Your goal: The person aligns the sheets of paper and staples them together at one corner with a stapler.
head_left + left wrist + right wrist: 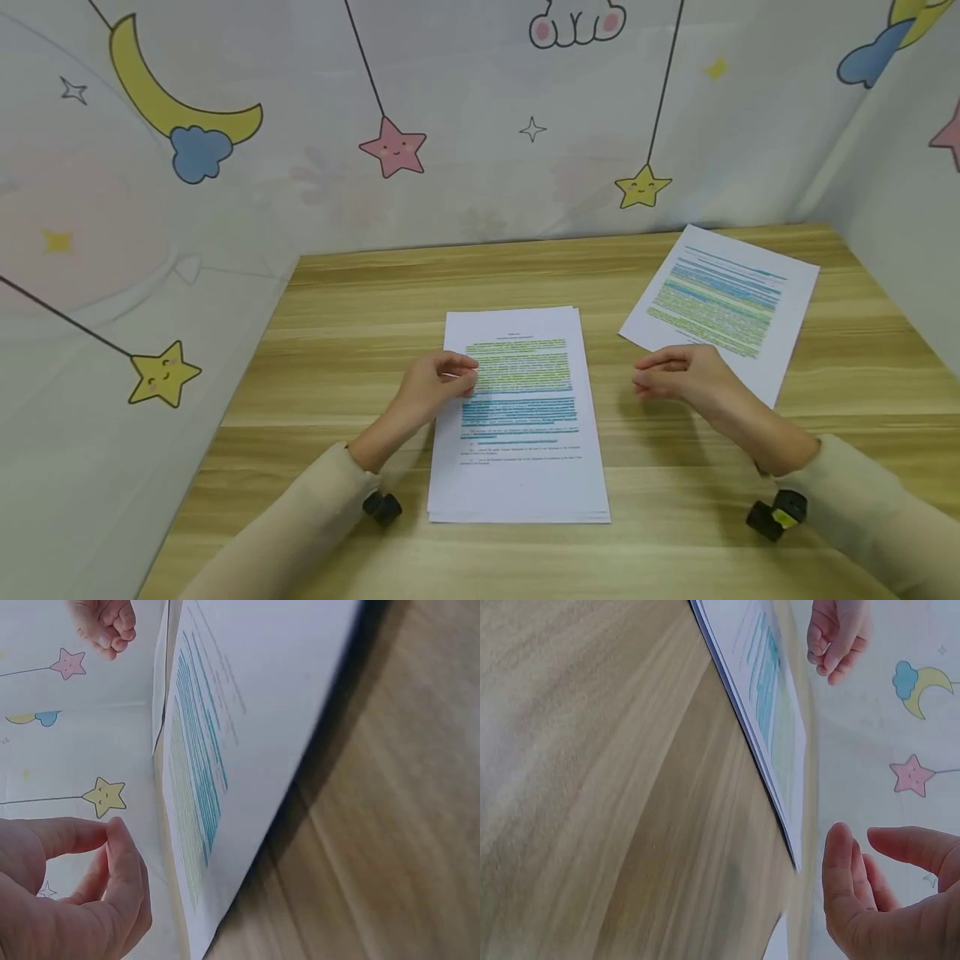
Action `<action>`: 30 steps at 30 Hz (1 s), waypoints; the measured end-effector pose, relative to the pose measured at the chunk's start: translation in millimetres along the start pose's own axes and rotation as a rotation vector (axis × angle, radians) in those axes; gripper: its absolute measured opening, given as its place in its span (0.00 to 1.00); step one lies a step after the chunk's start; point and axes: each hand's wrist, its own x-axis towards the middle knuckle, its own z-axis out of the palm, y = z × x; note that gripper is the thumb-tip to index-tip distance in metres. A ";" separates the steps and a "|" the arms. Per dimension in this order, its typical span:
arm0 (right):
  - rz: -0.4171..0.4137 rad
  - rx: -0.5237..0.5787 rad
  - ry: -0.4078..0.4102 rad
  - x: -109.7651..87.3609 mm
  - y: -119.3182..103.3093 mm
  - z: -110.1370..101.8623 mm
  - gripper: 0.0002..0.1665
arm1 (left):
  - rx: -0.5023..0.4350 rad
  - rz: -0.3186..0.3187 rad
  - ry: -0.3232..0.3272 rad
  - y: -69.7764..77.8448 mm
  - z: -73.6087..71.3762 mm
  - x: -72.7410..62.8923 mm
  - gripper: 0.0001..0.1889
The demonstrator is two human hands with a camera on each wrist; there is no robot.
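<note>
White paper stack [519, 493], our left hand [441, 382] over its left edge, our right hand [693, 379] near another highlighted sheet [727, 292] — both hands loosely curled, well apart.

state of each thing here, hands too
Paper stack: flat, edges slightly uneven, top page highlighted green and blue
Loose sheet: flat, set at an angle, highlighted
Left hand: empty, fingers bent, above the stack's left side
Right hand: empty, fingers bent, thumb apart

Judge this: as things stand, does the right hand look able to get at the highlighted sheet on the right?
Probably yes: the right hand looks empty and close to the sheet on the right, with no object seen on that sheet or between them.
</note>
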 end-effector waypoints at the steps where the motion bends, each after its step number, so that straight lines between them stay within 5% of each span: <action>1: 0.001 0.009 0.001 0.1 -0.1 -2.4 0.23 | -0.010 0.003 -0.005 1.7 1.3 1.6 0.09; 8: -0.008 0.033 0.015 0.0 -2.4 -21.3 0.19 | -0.053 0.035 -0.053 15.3 12.5 12.2 0.10; 15: -0.010 0.081 0.042 -0.7 -4.8 -42.6 0.04 | -0.086 0.054 -0.124 26.7 25.8 26.5 0.11; 30: -0.010 0.218 0.105 6.4 1.1 -87.7 0.10 | -0.179 0.062 -0.202 52.8 52.9 47.3 0.10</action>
